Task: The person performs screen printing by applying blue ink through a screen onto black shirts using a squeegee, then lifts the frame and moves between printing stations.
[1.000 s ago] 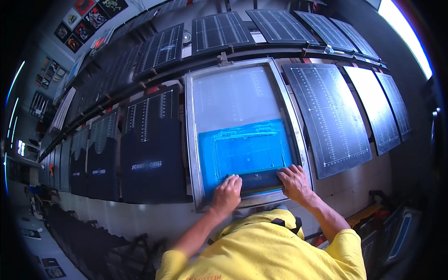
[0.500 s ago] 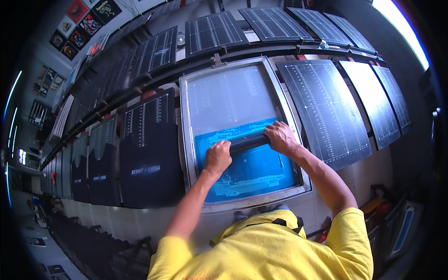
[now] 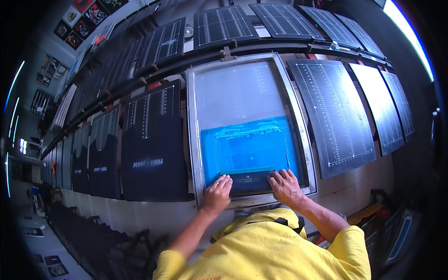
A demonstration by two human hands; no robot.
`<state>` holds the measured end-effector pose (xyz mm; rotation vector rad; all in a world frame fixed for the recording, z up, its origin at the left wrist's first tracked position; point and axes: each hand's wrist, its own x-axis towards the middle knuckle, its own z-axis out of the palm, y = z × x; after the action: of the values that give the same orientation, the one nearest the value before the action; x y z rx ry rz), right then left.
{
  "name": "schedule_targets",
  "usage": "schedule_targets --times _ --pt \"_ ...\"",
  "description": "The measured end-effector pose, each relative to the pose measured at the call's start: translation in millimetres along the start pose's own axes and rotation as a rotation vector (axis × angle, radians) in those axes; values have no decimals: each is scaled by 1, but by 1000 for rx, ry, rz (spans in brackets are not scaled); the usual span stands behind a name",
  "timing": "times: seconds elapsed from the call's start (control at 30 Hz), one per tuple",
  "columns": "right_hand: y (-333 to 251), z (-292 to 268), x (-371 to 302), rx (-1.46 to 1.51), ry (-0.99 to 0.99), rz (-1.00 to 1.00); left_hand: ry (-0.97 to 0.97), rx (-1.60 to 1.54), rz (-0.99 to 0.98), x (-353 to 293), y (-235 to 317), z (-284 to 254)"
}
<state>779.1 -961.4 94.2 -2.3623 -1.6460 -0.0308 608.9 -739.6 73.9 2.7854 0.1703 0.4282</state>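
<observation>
A screen-printing frame [image 3: 192, 122] with a metal rim lies in front of me. Its mesh is pale in the far half and coated blue [image 3: 252, 144] in the near half. Both my hands grip a dark squeegee [image 3: 248, 183] at the near end of the blue area. My left hand [image 3: 217, 193] is closed on its left end, my right hand [image 3: 285, 187] on its right end. A green blade edge shows along the squeegee's far side. Streaks of wet-looking ink form a rough rectangle on the blue, thickest along its far edge. Whatever lies beneath the screen is hidden.
Left of the frame, dark shirts [image 3: 151, 161] with a light print lie over ruled boards. To the right stand more ruled black boards [image 3: 333, 112] and a glossy one [image 3: 375, 107]. A dark rail [image 3: 254, 48] runs behind, with another row of boards [image 3: 224, 28] beyond.
Both hands have drawn the squeegee toward me, from the middle of the blue area to its near end. The ink ridge at the near end is no longer visible; one shows along the far edge.
</observation>
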Motion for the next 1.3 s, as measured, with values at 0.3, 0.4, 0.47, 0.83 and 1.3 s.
schedule_targets --times 0.3,0.4,0.47,0.83,1.3 --pt "49 8 96 -39 -34 92 10 -51 8 99 -68 8" --pt "68 6 123 -50 -27 107 22 -43 23 131 -78 1" --pt "75 3 134 -35 -31 104 -5 -50 -1 136 -80 -1" --pt "21 -21 -2 18 -1 53 -42 -62 -24 26 18 -2" --pt "91 -5 103 -39 -12 73 -38 -30 -64 129 -40 12"
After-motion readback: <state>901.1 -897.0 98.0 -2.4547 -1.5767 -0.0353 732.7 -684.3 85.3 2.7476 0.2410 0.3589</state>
